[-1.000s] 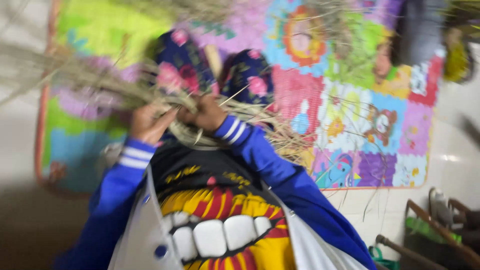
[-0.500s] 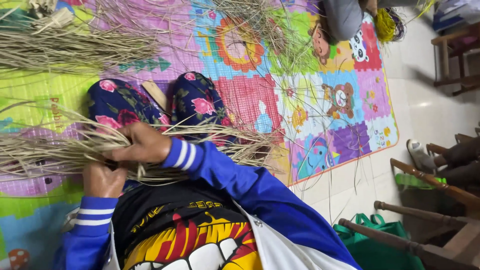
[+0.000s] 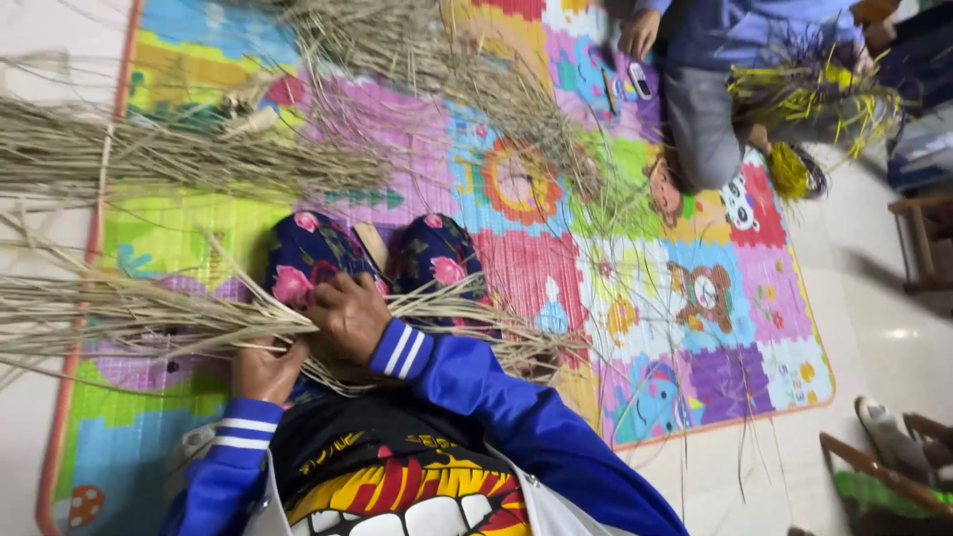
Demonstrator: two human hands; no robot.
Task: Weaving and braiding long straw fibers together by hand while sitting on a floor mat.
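Left hand (image 3: pixel 263 369) and right hand (image 3: pixel 347 316), lower centre, both clenched round straw bundle (image 3: pixel 129 316), pinned over lap for control.

A bright patchwork play mat (image 3: pixel 635 298) with cartoon animals covers a pale glossy tiled floor (image 3: pixel 893 337) (light glints off it at the right), where wooden chair legs (image 3: pixel 918 243) stand near the mat's edge
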